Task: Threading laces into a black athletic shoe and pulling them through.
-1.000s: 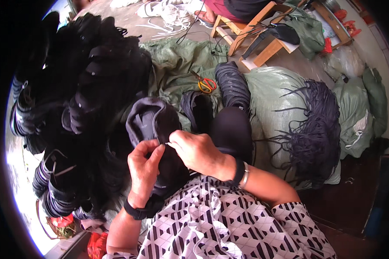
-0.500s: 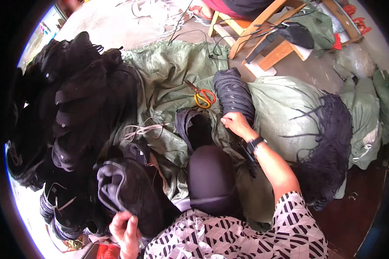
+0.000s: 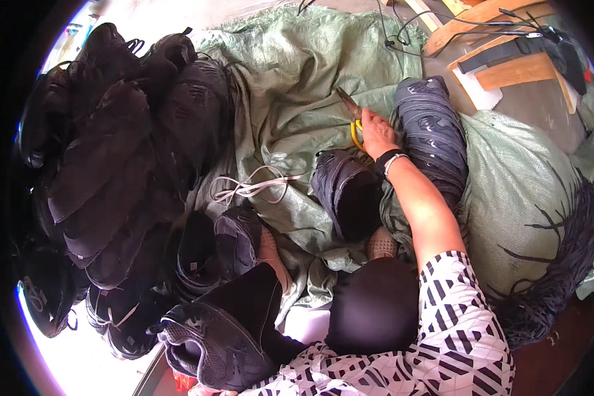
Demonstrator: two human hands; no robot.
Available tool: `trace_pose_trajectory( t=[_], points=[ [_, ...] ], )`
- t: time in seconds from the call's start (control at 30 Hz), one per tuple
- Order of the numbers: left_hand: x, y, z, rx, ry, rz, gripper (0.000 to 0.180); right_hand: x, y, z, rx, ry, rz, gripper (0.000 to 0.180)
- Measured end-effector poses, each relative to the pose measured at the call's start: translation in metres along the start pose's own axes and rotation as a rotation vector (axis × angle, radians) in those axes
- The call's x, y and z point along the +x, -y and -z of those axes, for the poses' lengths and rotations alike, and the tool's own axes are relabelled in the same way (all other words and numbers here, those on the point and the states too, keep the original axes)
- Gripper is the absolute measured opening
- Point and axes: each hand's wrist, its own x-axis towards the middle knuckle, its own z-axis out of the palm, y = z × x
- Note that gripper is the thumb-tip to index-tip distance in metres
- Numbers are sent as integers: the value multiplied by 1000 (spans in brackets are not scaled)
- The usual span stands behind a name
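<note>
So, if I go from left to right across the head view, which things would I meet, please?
Heap of black fabric shoe uppers, looped, thin, pale cord, metal scissors with a yellow handle, bare right hand, long nested stack of dark grey shoe uppers, bulging, pale green woven sack.

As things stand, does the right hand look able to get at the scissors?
Very likely yes: the right hand is at the handles of the scissors, over the green sheet, with nothing else seen covering them.
</note>
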Motion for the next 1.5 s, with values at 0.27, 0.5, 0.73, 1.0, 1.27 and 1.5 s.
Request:
trace_pose_trajectory(
  t=[0.27,0.5,0.73,1.0,1.27,1.5],
  points=[
    [-8,6,-1,-67,114,-106,28,-31,-15,104,352,82,16,38],
    [-1,11,-15,-365,263,-225,8,-230,5,252,1445,428,233,41],
    [5,13,-28,-345,353,-328,13,-382,39,277,1879,939,217,49],
    [14,14,-41,-408,425,-457,19,-427,61,299,1510,1119,154,43],
    [14,23,-41,-428,462,-474,19,-435,87,290,1321,1025,160,33],
    [15,24,-37,-415,451,-467,17,-430,90,293,1294,1024,170,30]
  ],
)
